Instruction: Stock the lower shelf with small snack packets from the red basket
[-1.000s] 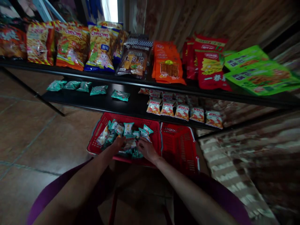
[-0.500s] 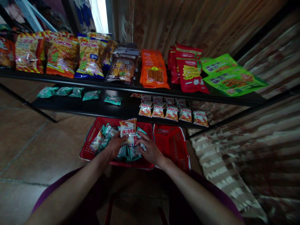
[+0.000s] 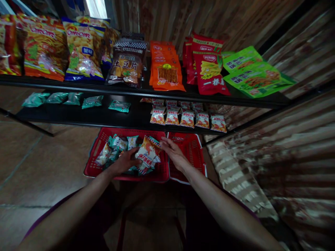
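Note:
My left hand (image 3: 126, 161) grips an orange and white snack packet (image 3: 148, 153) by its left side, thumb in front. The packet is tilted, over a red plastic basket (image 3: 91, 161) with several teal and white packets (image 3: 119, 143) inside. Close to the packet's upper right corner is my right hand (image 3: 173, 152), its fingers stretched out; whether the fingertips touch the corner is hard to tell.
A second red basket (image 3: 187, 150) stands to the right. On the lower black shelf (image 3: 104, 118) lie teal packets (image 3: 119, 106) and rows of orange and white packets (image 3: 187, 118). Larger snack bags (image 3: 83, 52) fill the upper shelf. A striped curtain (image 3: 295, 164) hangs at right.
The packet has turned from nearly upright to tilted and moved slightly right and down. My right hand has drawn back from its side, fingers straightened. The view has shifted a little.

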`<state>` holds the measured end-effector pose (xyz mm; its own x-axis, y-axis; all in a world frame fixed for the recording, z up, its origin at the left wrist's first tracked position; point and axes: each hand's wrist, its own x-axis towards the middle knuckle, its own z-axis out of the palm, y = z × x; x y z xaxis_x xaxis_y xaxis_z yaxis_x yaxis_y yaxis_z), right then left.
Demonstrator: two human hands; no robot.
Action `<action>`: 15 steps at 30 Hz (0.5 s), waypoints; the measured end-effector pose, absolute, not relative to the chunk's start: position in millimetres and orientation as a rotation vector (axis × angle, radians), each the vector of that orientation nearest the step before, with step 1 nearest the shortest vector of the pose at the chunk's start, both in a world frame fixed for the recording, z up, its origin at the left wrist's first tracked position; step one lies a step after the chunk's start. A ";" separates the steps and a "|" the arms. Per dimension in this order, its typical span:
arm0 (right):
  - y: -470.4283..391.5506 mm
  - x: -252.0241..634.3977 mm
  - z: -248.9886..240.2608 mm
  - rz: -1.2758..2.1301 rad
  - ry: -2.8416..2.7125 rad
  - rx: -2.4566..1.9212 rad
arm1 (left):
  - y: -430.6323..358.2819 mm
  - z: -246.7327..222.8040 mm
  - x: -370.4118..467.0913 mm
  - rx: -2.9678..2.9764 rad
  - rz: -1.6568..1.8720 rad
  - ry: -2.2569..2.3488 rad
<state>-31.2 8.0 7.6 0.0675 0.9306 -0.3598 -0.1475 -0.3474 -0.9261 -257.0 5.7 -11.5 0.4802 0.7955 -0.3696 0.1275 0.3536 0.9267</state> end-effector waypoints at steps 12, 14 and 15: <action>-3.9 -38.6 -18.2 1.628 -0.294 -1.400 | 15.5 7.2 -262.6 0.601 0.965 1.259; -8.6 -43.2 -25.4 1.663 -0.220 -1.332 | 12.5 3.3 -260.9 0.481 0.912 1.225; -11.2 -46.2 -29.0 1.676 -0.192 -1.315 | 11.1 1.5 -259.5 0.455 0.885 1.197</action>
